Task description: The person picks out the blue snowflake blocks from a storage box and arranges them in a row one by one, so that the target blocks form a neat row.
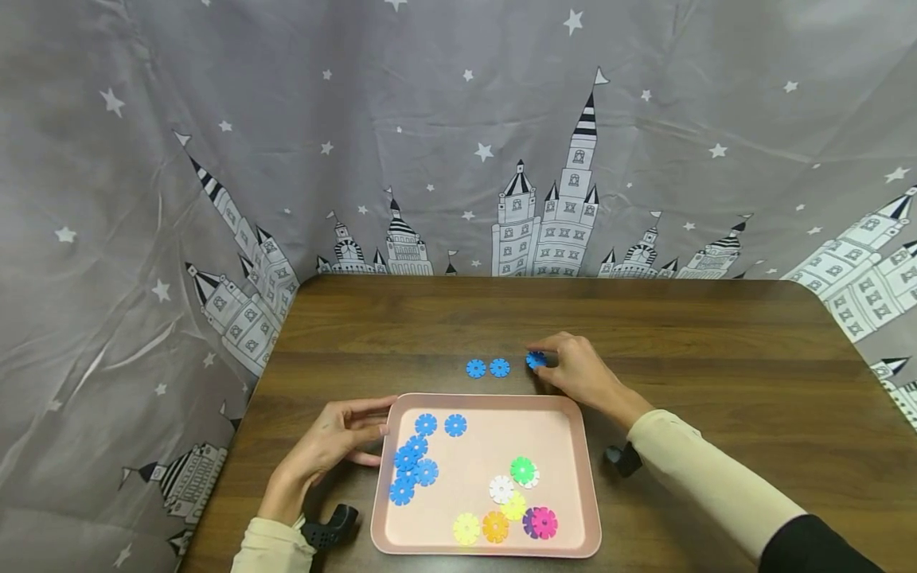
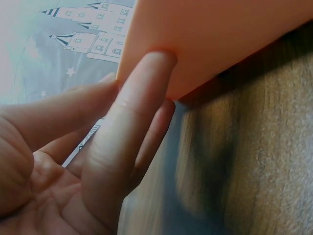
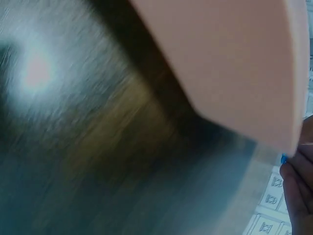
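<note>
My right hand pinches a blue notched plastic disc between thumb and fingertips, low over the table behind the tray. Two matching blue discs, one left of the other, lie flat in a row to its left. In the right wrist view, only a sliver of blue disc shows at the fingertips. My left hand touches the left side of the pink tray near its far corner. The left wrist view shows its extended fingers against the tray's outer wall.
Several blue discs lie in the tray's left half, some overlapping. Green, white, yellow, orange, purple and pink discs lie at its right. A grey castle-print curtain hangs behind the wooden table.
</note>
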A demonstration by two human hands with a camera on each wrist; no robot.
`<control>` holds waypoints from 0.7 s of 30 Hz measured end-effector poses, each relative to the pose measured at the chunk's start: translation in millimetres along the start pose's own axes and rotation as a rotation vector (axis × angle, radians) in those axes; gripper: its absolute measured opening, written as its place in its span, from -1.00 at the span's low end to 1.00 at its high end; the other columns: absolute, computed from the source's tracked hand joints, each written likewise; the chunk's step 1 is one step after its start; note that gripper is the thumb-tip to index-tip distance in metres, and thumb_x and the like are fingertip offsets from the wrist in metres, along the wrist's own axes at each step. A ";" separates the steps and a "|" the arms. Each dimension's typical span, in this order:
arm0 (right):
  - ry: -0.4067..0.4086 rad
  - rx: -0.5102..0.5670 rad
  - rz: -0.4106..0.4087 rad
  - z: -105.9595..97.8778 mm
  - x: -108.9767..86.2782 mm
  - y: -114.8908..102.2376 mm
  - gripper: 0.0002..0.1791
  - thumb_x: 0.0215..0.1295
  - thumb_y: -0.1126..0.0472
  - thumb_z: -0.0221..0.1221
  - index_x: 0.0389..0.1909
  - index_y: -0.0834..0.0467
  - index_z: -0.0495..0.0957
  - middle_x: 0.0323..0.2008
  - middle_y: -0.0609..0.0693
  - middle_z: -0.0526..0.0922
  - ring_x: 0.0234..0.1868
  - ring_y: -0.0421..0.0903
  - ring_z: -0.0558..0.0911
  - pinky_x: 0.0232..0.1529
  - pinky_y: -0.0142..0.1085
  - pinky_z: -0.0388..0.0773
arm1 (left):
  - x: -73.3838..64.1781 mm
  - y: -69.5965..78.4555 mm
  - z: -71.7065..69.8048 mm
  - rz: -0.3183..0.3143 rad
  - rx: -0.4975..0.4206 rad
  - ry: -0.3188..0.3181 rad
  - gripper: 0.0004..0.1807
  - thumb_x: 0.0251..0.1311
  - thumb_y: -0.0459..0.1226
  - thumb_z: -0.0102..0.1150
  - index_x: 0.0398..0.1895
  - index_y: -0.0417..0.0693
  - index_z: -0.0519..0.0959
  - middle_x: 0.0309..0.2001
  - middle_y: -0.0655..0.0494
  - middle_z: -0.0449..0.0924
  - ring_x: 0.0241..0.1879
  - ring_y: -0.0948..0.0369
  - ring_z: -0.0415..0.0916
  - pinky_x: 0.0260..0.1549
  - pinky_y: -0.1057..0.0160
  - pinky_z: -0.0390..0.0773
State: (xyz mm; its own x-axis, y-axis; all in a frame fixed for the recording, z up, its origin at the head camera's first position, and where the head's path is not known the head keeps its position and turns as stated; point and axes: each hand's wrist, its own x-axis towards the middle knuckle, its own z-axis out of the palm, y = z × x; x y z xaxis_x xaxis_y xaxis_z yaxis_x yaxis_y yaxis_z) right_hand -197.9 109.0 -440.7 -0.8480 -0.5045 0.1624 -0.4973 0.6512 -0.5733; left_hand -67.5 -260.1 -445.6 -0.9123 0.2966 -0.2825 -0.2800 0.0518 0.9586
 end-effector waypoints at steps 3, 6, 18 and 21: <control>-0.021 -0.003 0.011 1.0 0.7 5.5 -0.63 0.13 0.30 0.37 0.01 0.24 0.69 -0.08 0.12 0.72 0.05 0.11 0.60 0.04 0.01 0.64 | -0.2 -0.3 -0.1 0.001 -0.005 -0.004 -0.41 0.31 -0.48 0.13 0.36 -0.52 0.23 0.19 -0.53 0.39 0.01 -0.10 0.57 -0.26 -0.03 0.74; -0.045 -0.001 0.011 2.1 2.2 9.2 -0.63 0.12 0.31 0.38 -0.01 0.25 0.69 -0.09 0.13 0.72 0.05 0.14 0.60 0.06 0.03 0.63 | -0.4 -0.6 -0.3 0.000 -0.007 -0.001 -0.41 0.31 -0.47 0.14 0.36 -0.51 0.23 0.19 -0.52 0.39 0.01 -0.10 0.57 -0.26 -0.03 0.74; -0.117 -0.016 -0.011 10.8 9.1 8.4 -0.66 0.14 0.30 0.38 -0.02 0.23 0.70 -0.09 0.11 0.72 0.05 0.12 0.60 0.05 -0.01 0.64 | -0.1 -0.1 -0.7 0.006 -0.044 -0.019 -0.40 0.31 -0.48 0.13 0.37 -0.52 0.21 0.19 -0.53 0.38 0.05 -0.17 0.55 -0.23 -0.07 0.72; -0.131 -0.019 -0.010 13.3 10.2 8.7 -0.65 0.15 0.31 0.38 -0.01 0.23 0.69 -0.08 0.11 0.71 0.05 0.12 0.60 0.04 -0.02 0.65 | 0.5 -0.7 -0.5 0.005 -0.040 -0.019 -0.40 0.31 -0.48 0.13 0.37 -0.51 0.22 0.19 -0.52 0.38 0.06 -0.16 0.55 -0.23 -0.07 0.72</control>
State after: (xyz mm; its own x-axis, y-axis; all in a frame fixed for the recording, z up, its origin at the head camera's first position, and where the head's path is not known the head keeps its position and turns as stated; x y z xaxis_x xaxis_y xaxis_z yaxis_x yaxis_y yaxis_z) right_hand -208.4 102.0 -454.8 -0.8126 -0.5796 0.0610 -0.5096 0.6560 -0.5568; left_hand -67.9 -260.4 -446.4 -0.9081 0.3144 -0.2766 -0.2875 0.0122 0.9577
